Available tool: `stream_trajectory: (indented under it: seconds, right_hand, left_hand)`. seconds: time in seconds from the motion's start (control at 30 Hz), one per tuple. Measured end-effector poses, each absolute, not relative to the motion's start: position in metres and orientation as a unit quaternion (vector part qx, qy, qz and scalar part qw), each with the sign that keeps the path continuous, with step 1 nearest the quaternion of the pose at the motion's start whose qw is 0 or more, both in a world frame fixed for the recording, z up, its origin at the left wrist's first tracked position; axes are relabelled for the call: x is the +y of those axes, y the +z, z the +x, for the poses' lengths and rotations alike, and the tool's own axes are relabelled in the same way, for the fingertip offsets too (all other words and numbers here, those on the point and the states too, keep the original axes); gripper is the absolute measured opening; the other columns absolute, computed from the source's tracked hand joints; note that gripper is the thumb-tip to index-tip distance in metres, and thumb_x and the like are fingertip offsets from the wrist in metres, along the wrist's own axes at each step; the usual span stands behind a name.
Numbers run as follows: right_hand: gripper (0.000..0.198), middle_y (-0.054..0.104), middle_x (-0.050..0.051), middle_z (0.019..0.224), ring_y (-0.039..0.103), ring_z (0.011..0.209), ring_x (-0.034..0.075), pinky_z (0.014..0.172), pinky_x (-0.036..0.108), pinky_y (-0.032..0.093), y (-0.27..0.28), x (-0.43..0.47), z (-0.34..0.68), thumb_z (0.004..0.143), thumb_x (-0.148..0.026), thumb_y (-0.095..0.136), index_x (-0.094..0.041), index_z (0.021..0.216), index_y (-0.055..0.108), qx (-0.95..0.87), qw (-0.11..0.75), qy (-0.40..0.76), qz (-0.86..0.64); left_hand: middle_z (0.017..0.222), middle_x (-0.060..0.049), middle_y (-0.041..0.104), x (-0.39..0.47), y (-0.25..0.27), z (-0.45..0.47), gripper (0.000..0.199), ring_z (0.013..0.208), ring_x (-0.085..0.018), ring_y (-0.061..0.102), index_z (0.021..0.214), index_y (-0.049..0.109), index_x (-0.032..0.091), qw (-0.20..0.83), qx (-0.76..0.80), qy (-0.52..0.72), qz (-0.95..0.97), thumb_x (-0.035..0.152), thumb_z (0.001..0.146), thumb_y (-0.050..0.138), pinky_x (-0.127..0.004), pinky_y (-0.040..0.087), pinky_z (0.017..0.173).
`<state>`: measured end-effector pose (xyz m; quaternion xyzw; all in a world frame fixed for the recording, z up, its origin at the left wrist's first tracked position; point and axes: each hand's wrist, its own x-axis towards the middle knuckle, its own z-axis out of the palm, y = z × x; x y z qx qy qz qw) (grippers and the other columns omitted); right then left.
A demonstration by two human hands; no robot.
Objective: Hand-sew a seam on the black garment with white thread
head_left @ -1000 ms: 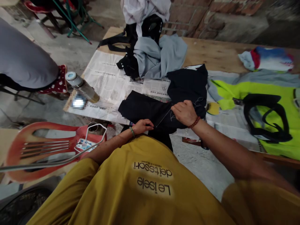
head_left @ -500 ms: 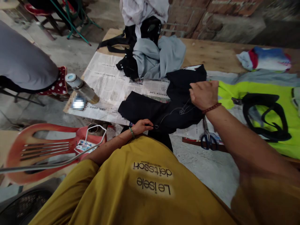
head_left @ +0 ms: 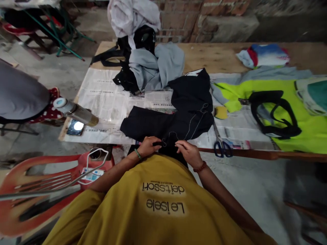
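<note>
A dark navy garment [head_left: 153,124] lies across the table's front edge. My left hand [head_left: 149,146] is closed on its near edge, thumb against fingers. Just to the right, my right hand [head_left: 189,153] is pinched at the same edge; what sits between its fingertips is too small to make out. A loose pale thread [head_left: 190,124] trails over the cloth in loops, running down toward the fingers of both hands. Scissors with dark blue handles [head_left: 222,148] lie at the table edge, to the right of the garment. A small yellow piece [head_left: 221,112] rests beyond them.
Newspaper [head_left: 102,102] covers the table. A grey cloth [head_left: 158,64], a bottle [head_left: 76,110], a phone-like object [head_left: 75,127] and a neon yellow garment [head_left: 268,143] with a black strap [head_left: 291,129] lie around. A red plastic chair [head_left: 58,160] stands left; a seated person [head_left: 22,92] is beyond.
My right hand has come down from above the garment to its near edge, beside my left hand. The thread now lies slack on the cloth. The view has shifted right.
</note>
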<state>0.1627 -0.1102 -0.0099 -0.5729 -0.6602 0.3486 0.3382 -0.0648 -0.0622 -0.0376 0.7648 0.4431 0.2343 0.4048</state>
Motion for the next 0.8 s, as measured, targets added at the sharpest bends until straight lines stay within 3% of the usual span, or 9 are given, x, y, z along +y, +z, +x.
stream_trajectory:
  seconds: [0.1, 0.27, 0.37, 0.47, 0.57, 0.73, 0.8]
  right_hand:
    - [0.021, 0.065, 0.002, 0.079, 0.06, 0.059, 0.014, 0.062, 0.03, 0.052, -0.011, -0.111, 0.167, 0.09, -0.032, 0.044, -0.025, 0.093, 0.063, -0.687, 0.343, 0.305, -0.563]
    - [0.021, 0.06, 0.008, 0.111, 0.06, 0.094, 0.019, 0.081, 0.034, 0.052, -0.007, -0.098, 0.156, 0.089, -0.027, 0.044, -0.02, 0.083, 0.063, -0.775, 0.3, 0.251, -0.496]
    - [0.022, 0.062, 0.008, 0.094, 0.06, 0.087, 0.017, 0.078, 0.033, 0.052, -0.011, -0.091, 0.149, 0.089, -0.023, 0.043, -0.019, 0.08, 0.063, -0.802, 0.277, 0.229, -0.477]
    - [0.024, 0.06, 0.007, 0.084, 0.059, 0.082, 0.017, 0.075, 0.032, 0.052, -0.018, -0.091, 0.149, 0.09, -0.022, 0.041, -0.021, 0.081, 0.063, -0.778, 0.316, 0.192, -0.508]
    - [0.024, 0.061, 0.007, 0.087, 0.059, 0.085, 0.018, 0.076, 0.033, 0.052, -0.022, -0.097, 0.153, 0.09, -0.023, 0.041, -0.021, 0.082, 0.063, -0.756, 0.348, 0.176, -0.526]
    - [0.02, 0.058, 0.009, 0.113, 0.058, 0.1, 0.021, 0.085, 0.037, 0.051, -0.012, -0.117, 0.156, 0.089, -0.026, 0.046, -0.022, 0.09, 0.065, -0.706, 0.403, 0.185, -0.553]
    - [0.02, 0.062, 0.008, 0.106, 0.06, 0.093, 0.018, 0.081, 0.033, 0.051, -0.006, -0.124, 0.153, 0.089, -0.027, 0.047, -0.023, 0.093, 0.065, -0.705, 0.403, 0.21, -0.544]
  left_hand:
    - [0.079, -0.001, 0.068, -0.062, -0.039, -0.065, 0.009, 0.074, -0.013, 0.06, 0.083, 0.071, 0.021, 0.369, 0.448, 0.225, 0.782, 0.022, 0.075, 0.065, -0.025, 0.044, 0.076]
    - [0.084, -0.002, 0.068, -0.065, -0.032, -0.064, 0.007, 0.08, -0.014, 0.06, 0.08, 0.07, 0.022, 0.306, 0.483, 0.277, 0.772, 0.024, 0.078, 0.063, -0.028, 0.041, 0.08]
    - [0.088, -0.003, 0.068, -0.067, -0.03, -0.064, 0.008, 0.086, -0.015, 0.06, 0.084, 0.068, 0.021, 0.291, 0.479, 0.279, 0.78, 0.022, 0.079, 0.062, -0.03, 0.04, 0.083]
    - [0.086, -0.003, 0.069, -0.067, -0.032, -0.064, 0.011, 0.085, -0.015, 0.06, 0.088, 0.068, 0.021, 0.29, 0.47, 0.254, 0.794, 0.023, 0.081, 0.059, -0.03, 0.04, 0.082]
    - [0.085, -0.003, 0.069, -0.066, -0.034, -0.062, 0.011, 0.083, -0.015, 0.06, 0.088, 0.068, 0.021, 0.304, 0.475, 0.24, 0.79, 0.023, 0.082, 0.059, -0.029, 0.041, 0.08]
    - [0.081, -0.001, 0.069, -0.064, -0.036, -0.059, 0.009, 0.076, -0.013, 0.061, 0.084, 0.069, 0.02, 0.362, 0.488, 0.275, 0.745, 0.024, 0.08, 0.062, -0.026, 0.044, 0.075]
    - [0.081, -0.001, 0.069, -0.064, -0.036, -0.059, 0.01, 0.075, -0.013, 0.061, 0.083, 0.07, 0.02, 0.373, 0.489, 0.285, 0.735, 0.024, 0.079, 0.062, -0.026, 0.044, 0.075]
